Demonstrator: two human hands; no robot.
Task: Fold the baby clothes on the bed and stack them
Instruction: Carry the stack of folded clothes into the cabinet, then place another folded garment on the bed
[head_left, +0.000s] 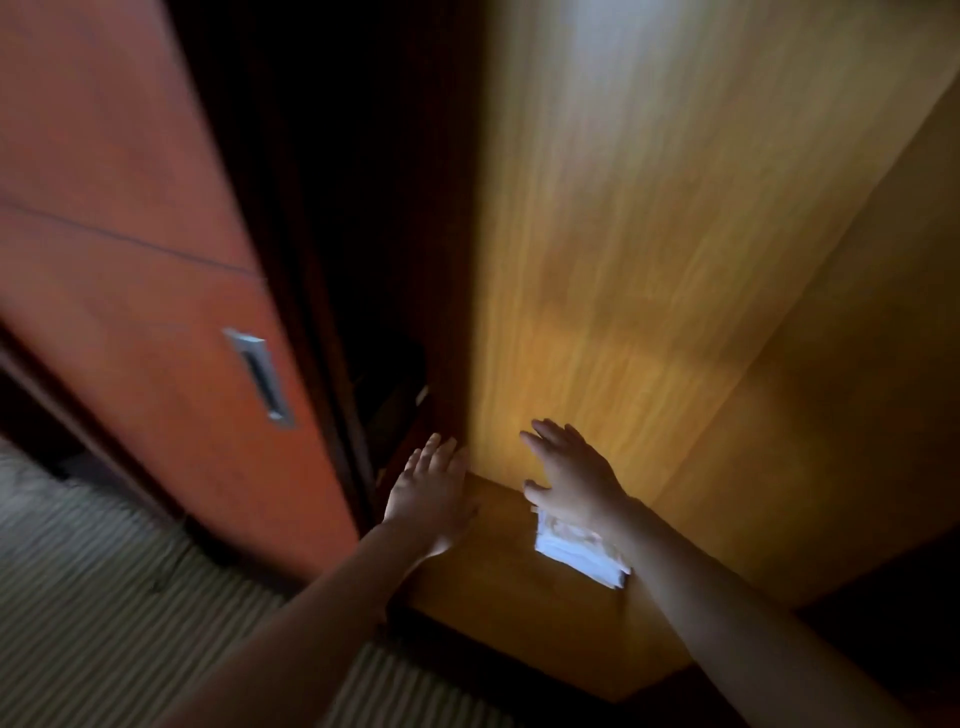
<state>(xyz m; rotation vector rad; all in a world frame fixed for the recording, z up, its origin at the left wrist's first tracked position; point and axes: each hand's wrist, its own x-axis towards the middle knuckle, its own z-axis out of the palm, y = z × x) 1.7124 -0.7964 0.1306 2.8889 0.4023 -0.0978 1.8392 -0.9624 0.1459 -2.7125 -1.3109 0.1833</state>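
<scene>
dim wardrobe, yellow wood shelf (483, 587) lit. orange sliding door (130, 260) stood at left with a metal recessed handle (260, 374); striped fabric (104, 597) lay lower left. folded baby clothes (576, 553), a small white stack, lay on the shelf, partly under the right wrist. right hand (571, 478) was above the stack's far end, fingers straight and spread, holding nothing. left hand (431, 493) was near the shelf's left edge, fingers straight and close together, empty. view blurred.

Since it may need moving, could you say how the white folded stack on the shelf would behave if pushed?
The white folded stack looks like soft layered cloth, so probably light and floppy. On the smooth wooden shelf it should slide, though layers may shift.
</scene>
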